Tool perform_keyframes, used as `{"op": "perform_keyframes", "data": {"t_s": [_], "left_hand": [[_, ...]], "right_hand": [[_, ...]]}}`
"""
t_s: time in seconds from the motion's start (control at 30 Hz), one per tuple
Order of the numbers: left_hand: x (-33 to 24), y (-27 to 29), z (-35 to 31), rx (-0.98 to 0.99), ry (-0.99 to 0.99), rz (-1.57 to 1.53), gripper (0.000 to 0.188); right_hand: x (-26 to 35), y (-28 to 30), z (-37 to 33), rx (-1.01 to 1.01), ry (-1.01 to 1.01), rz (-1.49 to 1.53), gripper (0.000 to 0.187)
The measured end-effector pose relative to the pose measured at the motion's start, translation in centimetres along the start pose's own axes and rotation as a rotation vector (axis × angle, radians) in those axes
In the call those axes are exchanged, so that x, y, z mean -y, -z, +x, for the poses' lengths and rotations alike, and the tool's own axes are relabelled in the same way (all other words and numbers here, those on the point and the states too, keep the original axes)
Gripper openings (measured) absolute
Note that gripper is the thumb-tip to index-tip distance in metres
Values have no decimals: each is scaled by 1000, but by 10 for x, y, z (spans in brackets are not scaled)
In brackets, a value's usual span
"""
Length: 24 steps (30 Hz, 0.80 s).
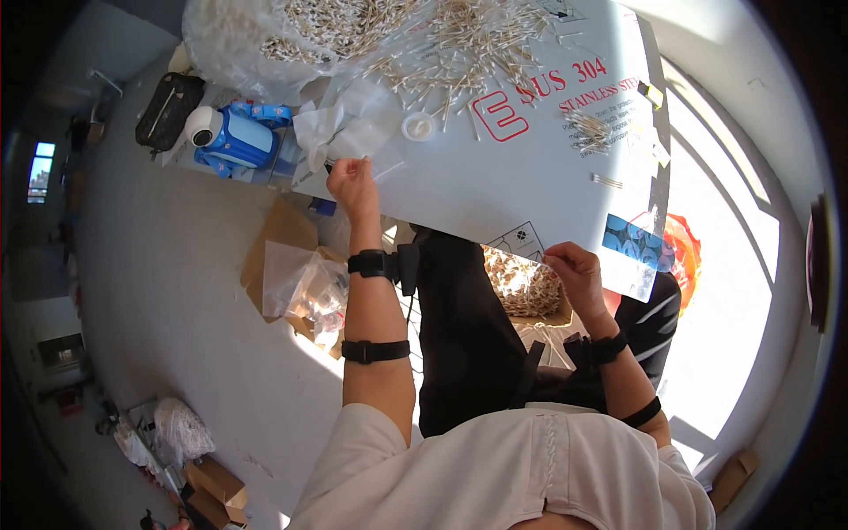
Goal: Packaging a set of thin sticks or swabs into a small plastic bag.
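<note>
My left hand (353, 187) is at the table's near left edge, its fingers closed in a pinch at a clear plastic bag (386, 166). Just beyond it lie more thin clear bags (358, 137). My right hand (579, 272) is at the near edge of the table further right, thumb and fingers pinched together. Whatever it may hold is too small to make out. A big heap of cotton swabs (459, 49) covers the far side of the table, partly inside a large clear plastic bag (231, 44). A smaller pile of swabs (587, 131) lies on the right.
A round white lid or tub (419, 126) sits mid-table. At left are a blue bottle (243, 140) and a dark pouch (170, 113). Below the table edge stand a box of swabs (526, 287) and a cardboard box (287, 231) with plastic bags. An orange bag (683, 252) hangs at right.
</note>
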<state>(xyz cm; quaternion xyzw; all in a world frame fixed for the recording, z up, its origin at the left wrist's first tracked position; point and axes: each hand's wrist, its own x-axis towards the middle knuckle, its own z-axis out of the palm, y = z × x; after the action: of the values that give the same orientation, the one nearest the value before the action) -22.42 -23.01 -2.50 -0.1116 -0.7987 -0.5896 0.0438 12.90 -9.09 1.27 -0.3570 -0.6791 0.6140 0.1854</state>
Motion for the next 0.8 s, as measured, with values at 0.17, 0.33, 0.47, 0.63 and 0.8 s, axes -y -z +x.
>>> {"op": "perform_keyframes", "data": {"t_s": [0.17, 0.33, 0.47, 0.63, 0.8], "left_hand": [[-71, 11, -35, 471, 73, -355, 14], [-139, -3, -142, 1266, -201, -160, 5], [-152, 3, -193, 1341, -177, -174, 9], [-139, 2, -218, 1146, 240, -448, 10], [-145, -1, -228, 1145, 240, -378, 14]], "right_hand": [[37, -1, -11, 27, 241, -281, 39], [106, -4, -22, 234, 520, -553, 94], [102, 12, -23, 469, 302, -401, 72], [51, 42, -38, 355, 57, -194, 25], [41, 58, -48, 156, -109, 69, 7]]}}
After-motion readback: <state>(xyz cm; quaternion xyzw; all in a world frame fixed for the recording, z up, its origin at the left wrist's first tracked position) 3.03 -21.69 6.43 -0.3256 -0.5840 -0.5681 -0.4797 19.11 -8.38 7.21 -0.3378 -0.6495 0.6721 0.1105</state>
